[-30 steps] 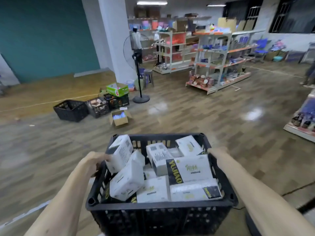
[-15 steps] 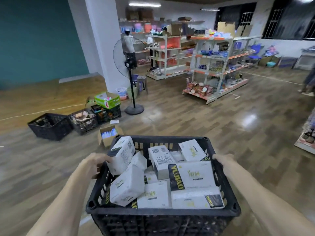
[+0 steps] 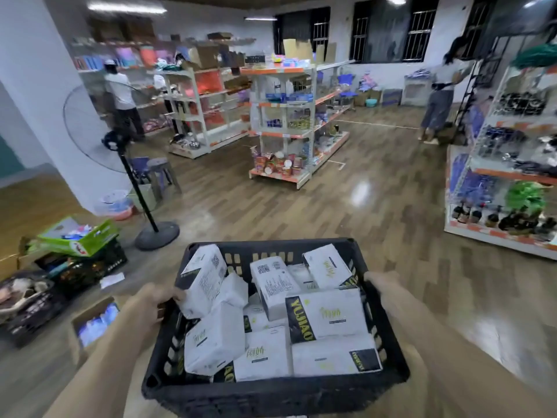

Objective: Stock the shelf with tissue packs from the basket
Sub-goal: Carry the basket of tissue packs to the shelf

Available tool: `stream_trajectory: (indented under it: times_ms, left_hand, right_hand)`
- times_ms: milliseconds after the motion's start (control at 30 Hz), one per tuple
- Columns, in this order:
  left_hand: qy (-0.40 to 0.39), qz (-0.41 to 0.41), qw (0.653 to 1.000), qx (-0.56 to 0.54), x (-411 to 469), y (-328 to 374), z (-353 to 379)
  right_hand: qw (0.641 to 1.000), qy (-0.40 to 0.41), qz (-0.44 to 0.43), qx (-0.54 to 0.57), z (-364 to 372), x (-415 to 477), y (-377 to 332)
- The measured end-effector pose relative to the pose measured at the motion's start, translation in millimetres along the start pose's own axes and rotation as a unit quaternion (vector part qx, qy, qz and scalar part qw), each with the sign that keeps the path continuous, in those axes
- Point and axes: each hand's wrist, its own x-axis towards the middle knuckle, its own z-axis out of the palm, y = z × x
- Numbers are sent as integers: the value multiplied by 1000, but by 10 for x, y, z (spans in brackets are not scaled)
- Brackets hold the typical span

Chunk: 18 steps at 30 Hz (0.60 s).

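With the left hand (image 3: 150, 303) and right hand (image 3: 382, 285) still clamped on opposite side rims of the black slatted plastic basket (image 3: 271, 244), its white tissue packs (image 3: 325, 315) all inside, the white-and-orange metal shelf unit (image 3: 283, 122) beyond its far rim has drawn nearer, so stocking hasn't begun.

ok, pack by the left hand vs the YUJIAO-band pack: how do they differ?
Pose: the left pack stands tilted on end against the basket's left wall; the YUJIAO pack lies flat, face up.
Face shown: the left pack shows a QR code and fine print; the YUJIAO pack shows its logo and lettered black band.
Shared: both white-wrapped, both in the basket.
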Motion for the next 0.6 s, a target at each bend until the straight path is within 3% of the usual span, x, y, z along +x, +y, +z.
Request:
stream_trajectory:
  times_ms: [200,400,600]
  left_hand:
    - [-39,15,999,35,1070,1456,911]
    - [-99,65,990,81,1643,2947,1865]
    - [-151,103,974,131,2069,4280,3362]
  right_hand:
    - [998,29,25,45,149,1809,-522]
    - [988,112,22,99,-121,2423,-1409]
    - [961,209,44,174,-749,3380,-1851]
